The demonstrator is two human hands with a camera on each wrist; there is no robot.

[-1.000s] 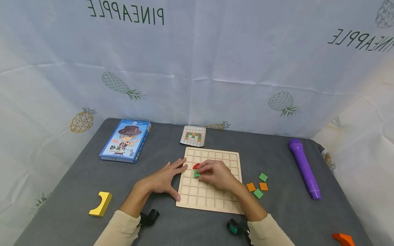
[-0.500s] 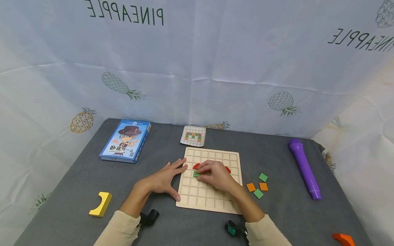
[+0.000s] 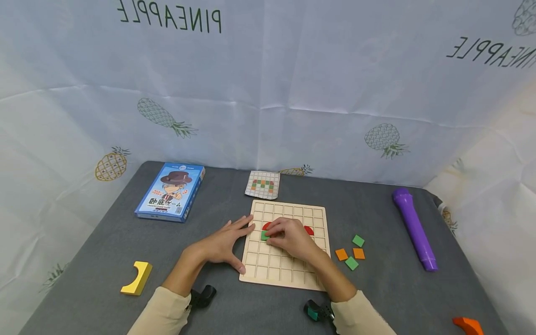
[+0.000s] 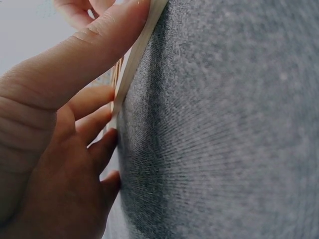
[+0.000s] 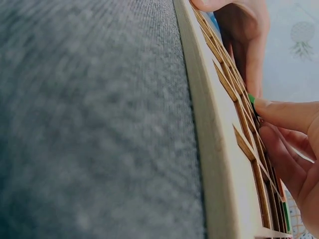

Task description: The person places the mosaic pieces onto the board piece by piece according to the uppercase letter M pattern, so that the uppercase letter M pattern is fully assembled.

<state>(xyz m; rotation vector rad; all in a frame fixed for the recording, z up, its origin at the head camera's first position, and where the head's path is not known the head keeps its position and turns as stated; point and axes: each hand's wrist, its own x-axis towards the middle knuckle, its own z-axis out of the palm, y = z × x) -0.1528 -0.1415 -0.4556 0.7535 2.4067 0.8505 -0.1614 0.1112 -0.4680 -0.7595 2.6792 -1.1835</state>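
Note:
My right hand (image 3: pixel 293 238) is over a wooden grid board (image 3: pixel 272 272), with thumb and fingertips pinching a green square tile (image 3: pixel 264 236). This tile is at the board's left part, just below a red rounded piece (image 3: pixel 266 225). Another red rounded piece (image 3: pixel 309 230) lies to the right of the hand, and the hand hides the cells between. My left hand (image 3: pixel 221 243) has its fingers spread along the board's left edge, thumb near the lower left corner. In the right wrist view, the green tile (image 5: pixel 251 98) shows at the fingertips, close to the grid.
Loose orange (image 3: pixel 341 254) and green tiles (image 3: pixel 358 241) lie right of the board. Behind it is a pattern card (image 3: pixel 262 185). A blue game box (image 3: pixel 170 191), a yellow arch block (image 3: pixel 137 278), a purple microphone-shaped object (image 3: pixel 414 230) and an orange block (image 3: pixel 467 325) lie farther out.
My right hand and the green tile have shifted slightly to the left, uncovering more of the right red piece. The left hand has stayed in place.

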